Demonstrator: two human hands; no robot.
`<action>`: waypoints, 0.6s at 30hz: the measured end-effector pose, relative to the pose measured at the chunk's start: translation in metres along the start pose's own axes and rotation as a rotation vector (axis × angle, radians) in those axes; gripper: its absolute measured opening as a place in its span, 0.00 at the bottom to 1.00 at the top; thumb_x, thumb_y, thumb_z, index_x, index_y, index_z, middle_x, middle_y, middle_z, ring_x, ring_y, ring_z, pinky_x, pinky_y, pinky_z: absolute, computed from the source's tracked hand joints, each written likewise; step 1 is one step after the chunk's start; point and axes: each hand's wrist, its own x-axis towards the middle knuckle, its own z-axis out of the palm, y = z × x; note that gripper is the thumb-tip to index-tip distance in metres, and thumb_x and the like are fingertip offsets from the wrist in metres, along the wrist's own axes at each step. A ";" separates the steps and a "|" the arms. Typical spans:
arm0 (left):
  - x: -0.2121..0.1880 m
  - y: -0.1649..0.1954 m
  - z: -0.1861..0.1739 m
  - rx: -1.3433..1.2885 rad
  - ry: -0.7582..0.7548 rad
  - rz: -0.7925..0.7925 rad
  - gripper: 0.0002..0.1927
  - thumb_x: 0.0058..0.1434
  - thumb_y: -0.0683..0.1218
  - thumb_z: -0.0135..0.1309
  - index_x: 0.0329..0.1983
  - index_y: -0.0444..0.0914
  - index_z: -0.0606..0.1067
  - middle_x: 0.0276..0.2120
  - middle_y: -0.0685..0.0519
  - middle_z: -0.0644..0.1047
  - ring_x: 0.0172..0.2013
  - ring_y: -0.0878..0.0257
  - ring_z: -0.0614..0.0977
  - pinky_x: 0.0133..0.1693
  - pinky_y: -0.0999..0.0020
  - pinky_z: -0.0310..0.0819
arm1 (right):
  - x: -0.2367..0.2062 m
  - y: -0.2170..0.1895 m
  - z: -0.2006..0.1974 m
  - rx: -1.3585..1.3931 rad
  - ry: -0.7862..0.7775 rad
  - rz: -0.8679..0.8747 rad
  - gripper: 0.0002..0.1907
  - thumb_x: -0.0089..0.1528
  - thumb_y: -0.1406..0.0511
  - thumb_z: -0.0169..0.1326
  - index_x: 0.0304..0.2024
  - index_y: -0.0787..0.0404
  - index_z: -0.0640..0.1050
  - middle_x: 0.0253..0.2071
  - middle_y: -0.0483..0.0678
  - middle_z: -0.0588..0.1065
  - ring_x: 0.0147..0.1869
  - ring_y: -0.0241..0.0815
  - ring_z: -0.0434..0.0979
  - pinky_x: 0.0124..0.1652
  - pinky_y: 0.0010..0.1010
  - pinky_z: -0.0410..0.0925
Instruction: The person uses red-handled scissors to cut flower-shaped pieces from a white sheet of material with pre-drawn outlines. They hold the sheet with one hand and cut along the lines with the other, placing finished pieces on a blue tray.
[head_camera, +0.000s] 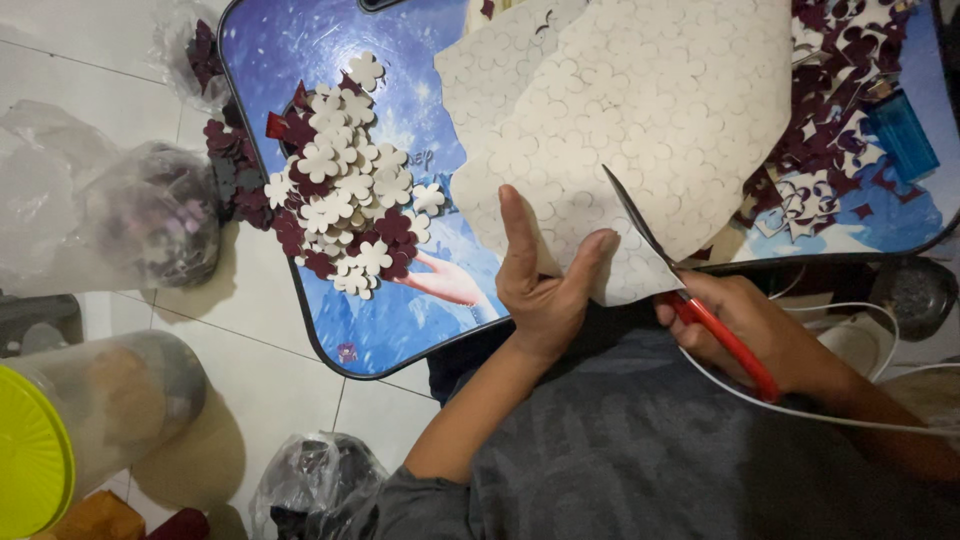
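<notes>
From the head camera I watched my right hand (760, 325) clenched around the red handles of the scissors (700, 300), whose dark blades were opened into the lower edge of a large cream sheet (640, 120) marked all over with flower outlines. My left hand (545, 275) lay under that same edge, fingers (518, 235) released and stretched upward, thumb against the sheet (it steadied rather than gripped). The sheet drooped over the near rim of the surface (300, 60), a small blue picture-printed one standing on white floor tiles. To the left on it sat a heap of cut-out flowers (345, 190), cream ones mixed with maroon ones. Maroon offcuts (830, 130) were piled at the far right, just beside a blue lighter (903, 135). A white cable (830, 410) ran across my grey shirt. On the floor to the left I saw clear plastic bags (140, 215) and a jar with a yellow-green lid (30, 450).
</notes>
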 end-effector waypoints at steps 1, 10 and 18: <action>0.001 0.001 0.002 -0.011 0.015 -0.025 0.49 0.67 0.35 0.63 0.83 0.37 0.46 0.61 0.44 0.77 0.49 0.66 0.82 0.52 0.71 0.81 | 0.000 0.001 0.000 0.001 0.003 0.015 0.38 0.56 0.33 0.43 0.36 0.59 0.76 0.23 0.44 0.73 0.26 0.38 0.74 0.28 0.31 0.69; 0.014 0.014 -0.014 -0.079 -0.079 -0.135 0.51 0.64 0.34 0.64 0.82 0.34 0.46 0.71 0.41 0.67 0.58 0.65 0.77 0.62 0.68 0.75 | -0.003 -0.004 -0.013 -0.029 -0.012 0.116 0.29 0.52 0.41 0.56 0.29 0.61 0.76 0.21 0.44 0.73 0.25 0.36 0.73 0.27 0.31 0.69; 0.016 0.006 -0.024 -0.083 -0.122 -0.100 0.50 0.63 0.34 0.64 0.81 0.33 0.46 0.81 0.41 0.49 0.80 0.58 0.53 0.78 0.63 0.49 | 0.000 -0.011 -0.014 -0.057 -0.017 0.233 0.19 0.55 0.53 0.64 0.29 0.61 0.76 0.19 0.44 0.73 0.23 0.35 0.76 0.26 0.29 0.71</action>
